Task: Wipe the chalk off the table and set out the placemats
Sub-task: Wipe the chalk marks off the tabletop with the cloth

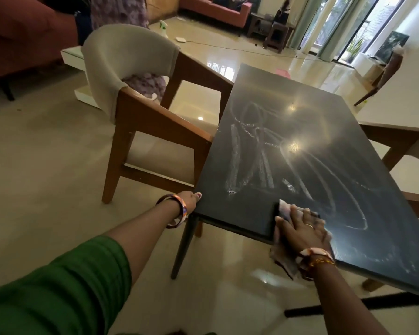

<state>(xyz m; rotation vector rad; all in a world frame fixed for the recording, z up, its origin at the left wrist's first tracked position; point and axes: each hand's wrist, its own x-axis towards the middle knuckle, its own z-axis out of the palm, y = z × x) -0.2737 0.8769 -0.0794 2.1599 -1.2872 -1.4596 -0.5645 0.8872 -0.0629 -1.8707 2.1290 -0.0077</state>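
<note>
Right hand (300, 228) lay flat, fingers spread and fairly straight, pressed down on a cloth (286, 209) at the near edge of the black table (300, 117). Cloth crumpled, pale, mostly hidden under the palm, one corner poking out toward the far left of the fingers and a darker part hanging over the near edge below the wrist. Ring on one finger, bangles and a thread at the wrist.

Left hand (191, 201) held the near left corner of the table, thumb resting on top at the very corner, other fingers out of sight under the edge; grip taken as curled round the corner, though only the thumb showed plainly. Bangle (179, 210) on that wrist, green sleeve (58, 286) further back along the arm.

Chalk marks (259, 151) spread in white loops and smeared strokes over the middle of the tabletop, a long curve running toward the near right, just beyond the cloth. Glare from lights on the far half.

Wooden chair (140, 97) with grey back stood just left of the table, its arm touching or nearly touching the table edge. Spray bottle (163, 29) far off on the floor behind it. Red sofa (215, 10) at the far wall.
</note>
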